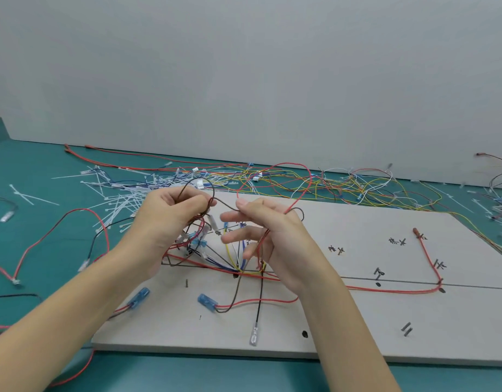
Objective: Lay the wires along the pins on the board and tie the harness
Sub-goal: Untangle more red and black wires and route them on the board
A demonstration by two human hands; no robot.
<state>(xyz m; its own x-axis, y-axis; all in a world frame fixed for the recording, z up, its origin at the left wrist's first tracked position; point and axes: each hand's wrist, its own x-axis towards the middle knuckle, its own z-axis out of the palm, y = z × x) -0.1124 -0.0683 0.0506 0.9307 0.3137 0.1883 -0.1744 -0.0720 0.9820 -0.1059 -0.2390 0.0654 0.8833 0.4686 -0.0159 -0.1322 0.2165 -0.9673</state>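
A white harness board [357, 321] with pins and hand-written marks lies on the green table. A red wire [385, 290] runs along its drawn line and bends up at a pin on the right. My left hand [170, 222] pinches a brown wire [225, 206] that loops above it. My right hand [261, 233] pinches the same brown wire and a red wire loop [303, 168], its other fingers spread. Under both hands sits a tangle of red, yellow, blue and black wires [215, 256]. Two blue connectors [207, 302] rest on the board's front part.
A heap of white cable ties [117, 199] lies left of the board. Loose coloured wires [343, 188] spread along the wall behind it. A red and a black wire [46, 239] lie at the left. A clear-sleeved terminal [254, 336] hangs near the board's front edge.
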